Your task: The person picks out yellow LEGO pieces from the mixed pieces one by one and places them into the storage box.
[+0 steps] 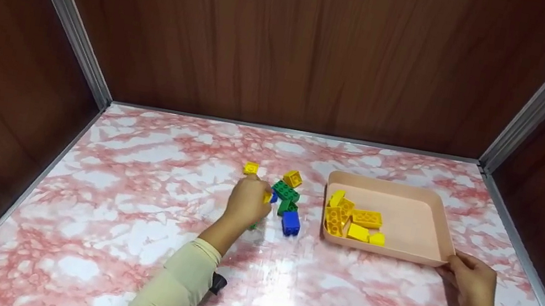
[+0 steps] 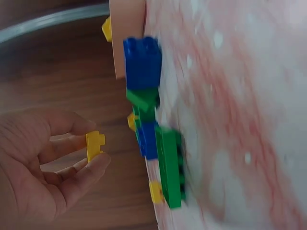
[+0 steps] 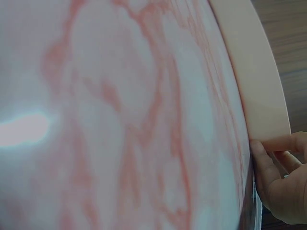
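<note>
My left hand pinches a small yellow toy brick between thumb and fingertips, held just above the table. Around that hand lie green bricks, a blue brick and two more yellow bricks, one beyond the hand and one to its right. A long green brick shows in the left wrist view, mostly hidden by the hand in the head view. With thumb and fingers, my right hand grips the near right corner of a peach tray. Several yellow bricks lie in the tray's left part.
The table has a pink and white marbled top. Brown wood-grain panels with metal edging stand at the back and both sides. A bright glare lies on the near middle of the table.
</note>
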### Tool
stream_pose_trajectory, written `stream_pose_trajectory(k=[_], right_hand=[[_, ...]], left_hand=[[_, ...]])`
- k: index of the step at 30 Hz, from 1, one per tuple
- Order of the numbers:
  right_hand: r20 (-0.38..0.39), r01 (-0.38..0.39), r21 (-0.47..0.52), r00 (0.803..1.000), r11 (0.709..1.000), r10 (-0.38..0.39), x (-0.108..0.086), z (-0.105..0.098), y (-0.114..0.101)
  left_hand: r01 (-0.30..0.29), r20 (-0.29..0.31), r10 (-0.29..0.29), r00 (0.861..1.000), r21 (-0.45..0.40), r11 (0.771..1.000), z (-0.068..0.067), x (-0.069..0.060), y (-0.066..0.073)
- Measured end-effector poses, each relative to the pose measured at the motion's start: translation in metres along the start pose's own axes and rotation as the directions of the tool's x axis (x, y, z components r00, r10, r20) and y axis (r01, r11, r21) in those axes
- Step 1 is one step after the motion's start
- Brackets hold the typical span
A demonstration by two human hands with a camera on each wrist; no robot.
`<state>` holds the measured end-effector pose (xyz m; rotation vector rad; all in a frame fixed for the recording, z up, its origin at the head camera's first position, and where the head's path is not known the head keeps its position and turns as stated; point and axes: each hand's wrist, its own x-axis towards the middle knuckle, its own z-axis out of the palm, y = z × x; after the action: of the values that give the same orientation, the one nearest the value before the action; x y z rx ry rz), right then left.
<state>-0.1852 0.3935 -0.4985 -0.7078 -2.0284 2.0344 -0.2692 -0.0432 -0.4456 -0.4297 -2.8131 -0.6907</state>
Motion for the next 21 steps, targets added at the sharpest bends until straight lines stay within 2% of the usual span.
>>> stream_pose_trajectory(k=[6,9,13,21], right_hand=[[0.019,0.003,0.018,1.000,1.000,-0.004,-0.001,0.000,-0.001],[0.036,0.012,0.033,0.999,0.999,-0.013,-0.001,-0.001,-0.001],[0.044,0.019,0.067,0.999,0.998,-0.022,-0.002,-0.001,-0.001],[0.034,0.025,0.044,0.999,0.999,-0.027,-0.003,-0.001,-0.002]], left_hand=[[-0.046,0.053,0.046,0.998,0.000,0.999,0.009,-0.008,0.023],[-0.096,0.056,0.094,0.994,0.017,0.995,0.016,-0.011,0.033],[-0.168,0.070,0.165,0.984,0.036,0.985,0.024,-0.012,0.046],[-0.244,0.139,0.238,0.961,0.032,0.969,0.037,-0.013,0.076]])
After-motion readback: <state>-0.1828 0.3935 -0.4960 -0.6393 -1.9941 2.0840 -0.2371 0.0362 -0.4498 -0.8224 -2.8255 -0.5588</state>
